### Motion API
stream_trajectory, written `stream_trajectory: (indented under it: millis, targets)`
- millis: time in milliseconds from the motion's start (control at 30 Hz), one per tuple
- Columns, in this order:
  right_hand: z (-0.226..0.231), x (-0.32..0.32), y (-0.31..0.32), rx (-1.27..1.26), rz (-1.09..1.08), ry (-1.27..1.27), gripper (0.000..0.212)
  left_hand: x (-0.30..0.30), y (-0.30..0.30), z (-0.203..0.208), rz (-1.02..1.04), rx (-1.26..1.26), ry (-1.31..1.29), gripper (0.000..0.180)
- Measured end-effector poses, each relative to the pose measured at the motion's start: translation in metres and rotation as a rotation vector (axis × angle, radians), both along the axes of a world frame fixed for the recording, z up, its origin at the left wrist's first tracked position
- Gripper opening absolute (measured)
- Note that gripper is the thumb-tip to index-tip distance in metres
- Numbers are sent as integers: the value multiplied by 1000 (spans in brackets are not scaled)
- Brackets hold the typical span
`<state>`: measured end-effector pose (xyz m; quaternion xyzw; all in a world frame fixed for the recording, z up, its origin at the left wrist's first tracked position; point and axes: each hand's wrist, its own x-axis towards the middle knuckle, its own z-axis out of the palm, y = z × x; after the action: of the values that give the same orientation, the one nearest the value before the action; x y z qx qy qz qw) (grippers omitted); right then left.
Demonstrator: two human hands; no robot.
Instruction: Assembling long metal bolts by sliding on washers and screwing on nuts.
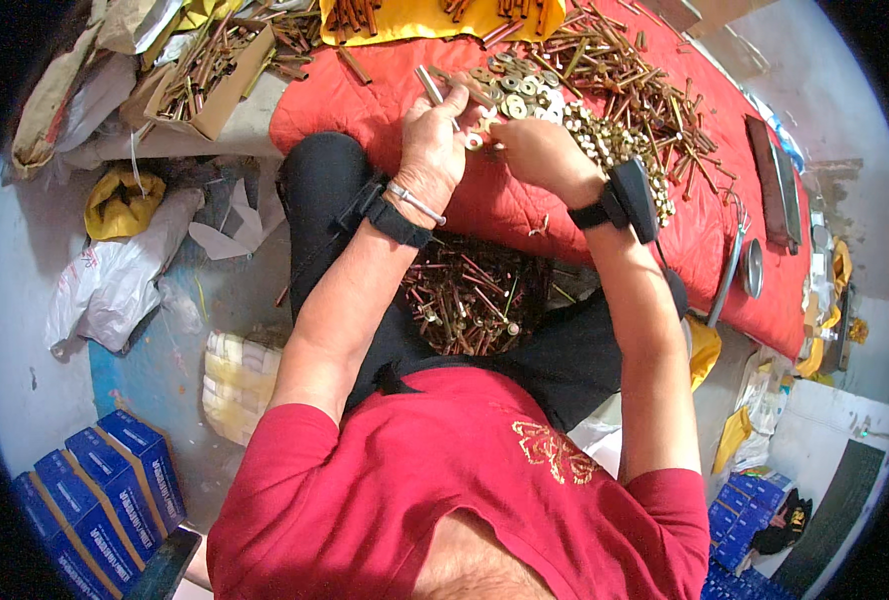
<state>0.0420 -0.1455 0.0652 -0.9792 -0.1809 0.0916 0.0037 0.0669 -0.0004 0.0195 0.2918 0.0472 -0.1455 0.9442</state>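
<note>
My left hand (433, 145) is closed round a silvery metal tube (428, 84) that sticks up past the thumb and fingers. Close beside it, my right hand (545, 156) has its fingertips pinched together; what lies in them, if anything, is too small to make out. A pale ring-shaped washer (474, 142) shows between the two hands. Just beyond the fingers, a heap of flat washers (515, 104) spreads over the red quilted cloth (365, 112). Small nuts (593, 140) lie heaped to the right of the washers, and a large pile of coppery bolts (620, 75) lies farther back.
Between my legs sits a container full of assembled bolts (470, 295). A cardboard box (205, 100) of long metal pieces stands at the far left. Yellow cloth (415, 25) lies at the back. Blue cartons (115, 480) are stacked at the lower left. A dark flat bar (773, 185) rests at the right.
</note>
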Motion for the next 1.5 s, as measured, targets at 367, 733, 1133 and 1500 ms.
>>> stream_trajectory:
  millis: [367, 733, 1133, 1500]
  targets:
    - [11, -56, -12, 1061, -448, -207, 21, -4, -13, -15, -76, 16, -90, 6]
    - [-6, -27, 13, 1034, -359, -766, 17, -23, -28, -4, -213, 59, -61, 18]
    - [-26, -47, -101, 541, -386, -601, 10, -15, -20, -15, -315, 108, 194, 25]
    - [-31, -49, -99, 305, -273, -686, 18, -27, -25, -14, -407, 195, 15, 9]
